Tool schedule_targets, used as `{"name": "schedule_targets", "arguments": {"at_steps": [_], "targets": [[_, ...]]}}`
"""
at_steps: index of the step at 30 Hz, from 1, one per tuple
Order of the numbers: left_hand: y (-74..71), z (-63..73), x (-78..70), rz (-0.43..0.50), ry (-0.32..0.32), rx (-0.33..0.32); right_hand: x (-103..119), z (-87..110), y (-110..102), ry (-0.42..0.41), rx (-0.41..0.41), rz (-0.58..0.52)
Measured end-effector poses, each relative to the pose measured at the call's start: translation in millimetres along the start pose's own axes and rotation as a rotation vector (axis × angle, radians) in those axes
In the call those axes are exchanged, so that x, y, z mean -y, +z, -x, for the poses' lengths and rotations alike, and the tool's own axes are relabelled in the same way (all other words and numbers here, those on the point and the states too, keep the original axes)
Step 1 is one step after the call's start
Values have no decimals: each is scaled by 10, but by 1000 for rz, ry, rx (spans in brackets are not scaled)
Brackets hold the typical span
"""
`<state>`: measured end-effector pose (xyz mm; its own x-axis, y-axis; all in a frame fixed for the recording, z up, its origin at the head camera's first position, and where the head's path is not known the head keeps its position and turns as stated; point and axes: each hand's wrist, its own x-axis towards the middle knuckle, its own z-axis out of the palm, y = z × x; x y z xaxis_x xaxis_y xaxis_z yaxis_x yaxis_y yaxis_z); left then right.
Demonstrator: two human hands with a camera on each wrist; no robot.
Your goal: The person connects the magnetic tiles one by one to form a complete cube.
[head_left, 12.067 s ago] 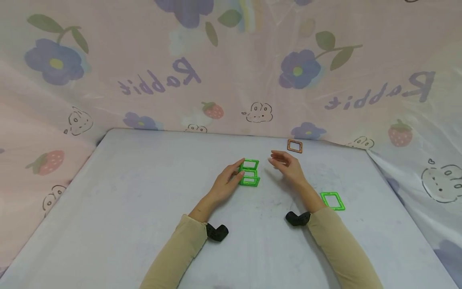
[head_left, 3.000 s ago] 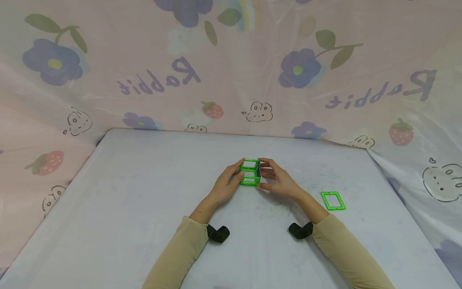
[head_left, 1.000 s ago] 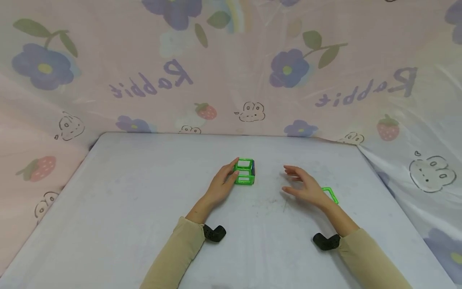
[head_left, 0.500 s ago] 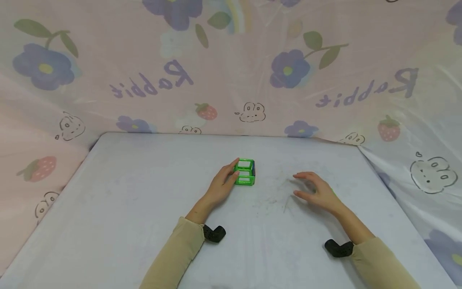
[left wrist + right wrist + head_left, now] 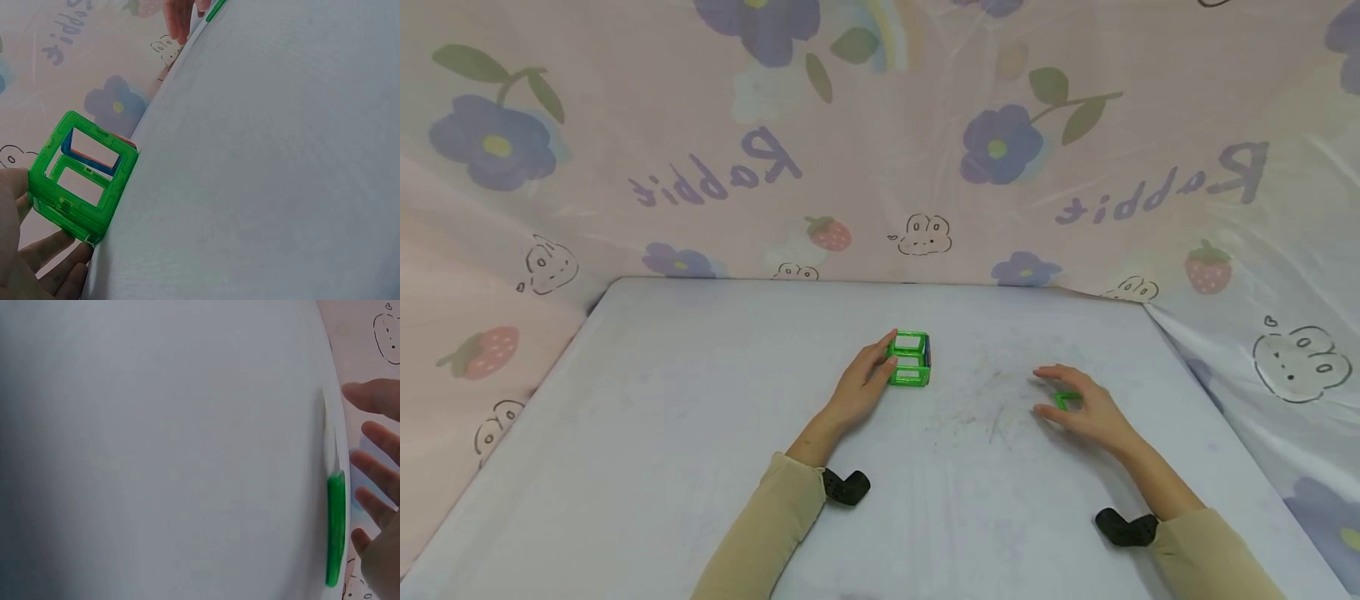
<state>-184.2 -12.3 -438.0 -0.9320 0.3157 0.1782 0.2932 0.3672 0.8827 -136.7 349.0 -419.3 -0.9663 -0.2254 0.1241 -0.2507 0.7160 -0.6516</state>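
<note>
Green square magnetic tiles stand joined in a small open-topped box (image 5: 909,368), at mid-table in the head view. A blue tile (image 5: 928,346) forms its right side, with a thin orange-red edge beside it in the left wrist view. My left hand (image 5: 854,390) holds the box from its left, thumb at the front and a finger at the far corner. Over a loose green tile (image 5: 1062,402) hovers my right hand (image 5: 1096,417), thumb and fingers spread apart. The hand hides most of that tile. In the right wrist view the tile (image 5: 336,528) lies flat, seen edge-on.
A white cloth covers the table (image 5: 700,433), marked with faint grey smudges between the hands. Behind it hangs a pale curtain (image 5: 865,150) printed with flowers and rabbits. Black wrist-worn devices (image 5: 847,487) sit at both cuffs.
My right hand has left the box's right side and moved right and nearer, over the loose tile. Earlier the blue tile was added and the orange tile left its spot at the back.
</note>
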Motion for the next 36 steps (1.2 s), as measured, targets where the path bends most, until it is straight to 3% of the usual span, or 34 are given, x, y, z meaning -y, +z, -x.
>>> {"name": "schedule_targets", "arguments": {"at_steps": [5, 16, 24, 36], "targets": [[1, 7, -11, -1, 10, -3, -19, 67, -79, 11, 15, 24], [-3, 10, -11, 2, 17, -22, -180, 171, -170, -72, 19, 33], [6, 8, 4, -8, -3, -6, -193, 265, -246, 21, 54, 75], [15, 1, 8, -2, 13, -2, -245, 346, -293, 52, 51, 133]]}}
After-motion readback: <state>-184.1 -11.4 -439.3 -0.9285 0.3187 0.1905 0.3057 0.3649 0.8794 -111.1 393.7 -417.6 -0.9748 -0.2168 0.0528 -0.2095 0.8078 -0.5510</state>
